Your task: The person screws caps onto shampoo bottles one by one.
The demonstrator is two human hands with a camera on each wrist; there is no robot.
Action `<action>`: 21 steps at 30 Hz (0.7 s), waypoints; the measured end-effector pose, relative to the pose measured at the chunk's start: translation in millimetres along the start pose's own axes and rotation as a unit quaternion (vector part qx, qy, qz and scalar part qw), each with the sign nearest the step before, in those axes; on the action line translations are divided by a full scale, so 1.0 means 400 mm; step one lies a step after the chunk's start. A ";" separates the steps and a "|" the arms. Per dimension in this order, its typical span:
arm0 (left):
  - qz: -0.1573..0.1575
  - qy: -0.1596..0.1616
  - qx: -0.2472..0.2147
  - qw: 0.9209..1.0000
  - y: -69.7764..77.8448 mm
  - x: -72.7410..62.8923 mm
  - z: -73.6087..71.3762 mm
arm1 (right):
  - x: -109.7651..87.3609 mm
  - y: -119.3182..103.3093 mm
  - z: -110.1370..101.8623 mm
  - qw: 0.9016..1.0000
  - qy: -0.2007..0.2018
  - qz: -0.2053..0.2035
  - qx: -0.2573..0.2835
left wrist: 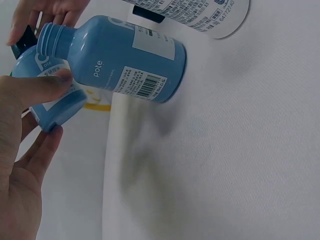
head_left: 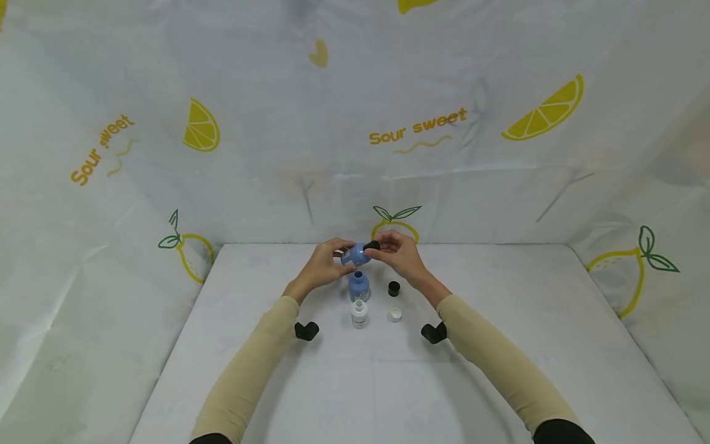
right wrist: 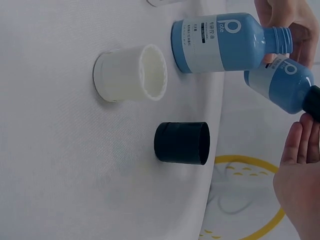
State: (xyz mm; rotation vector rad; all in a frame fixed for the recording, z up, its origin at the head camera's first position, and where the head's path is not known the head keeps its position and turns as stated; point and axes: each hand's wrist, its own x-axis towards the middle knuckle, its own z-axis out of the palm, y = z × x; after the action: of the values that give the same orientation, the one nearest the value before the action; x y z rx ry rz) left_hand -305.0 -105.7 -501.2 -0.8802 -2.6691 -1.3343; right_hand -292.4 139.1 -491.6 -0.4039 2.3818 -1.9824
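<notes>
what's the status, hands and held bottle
Left hand holding tilted blue bottle. Right hand on its black cap. Uncapped blue bottle standing close, could get bumped.

From afar I saw the left hand (head_left: 322, 266) grip a tilted blue plastic bottle (head_left: 354, 254) while the right hand (head_left: 403, 254) pinched its cylindrical black cap (head_left: 372, 245). On the white table (head_left: 377, 394) stood an uncapped blue plastic bottle (head_left: 359, 288), an uncapped white bottle (head_left: 359, 316), a loose black cap (head_left: 394, 288) and a loose round white cap (head_left: 395, 315).

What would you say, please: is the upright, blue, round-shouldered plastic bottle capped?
No, the upright blue bottle shows a bare threaded neck with no cap.
</notes>
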 end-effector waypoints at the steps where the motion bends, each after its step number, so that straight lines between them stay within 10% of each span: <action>1: 0.001 0.000 0.000 1.000 0.000 0.000 0.000 | 0.000 -0.001 0.001 1.000 0.002 0.001 -0.002; 21: 0.002 0.001 0.001 1.000 0.005 0.001 -0.001 | -0.003 -0.003 0.006 1.000 0.011 -0.005 0.001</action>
State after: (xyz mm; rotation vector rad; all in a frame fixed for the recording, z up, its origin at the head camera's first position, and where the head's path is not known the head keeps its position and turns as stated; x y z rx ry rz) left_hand -304.4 -104.7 -499.3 -0.8826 -2.6650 -1.3305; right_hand -290.7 136.9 -491.2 -0.3976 2.3941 -2.0041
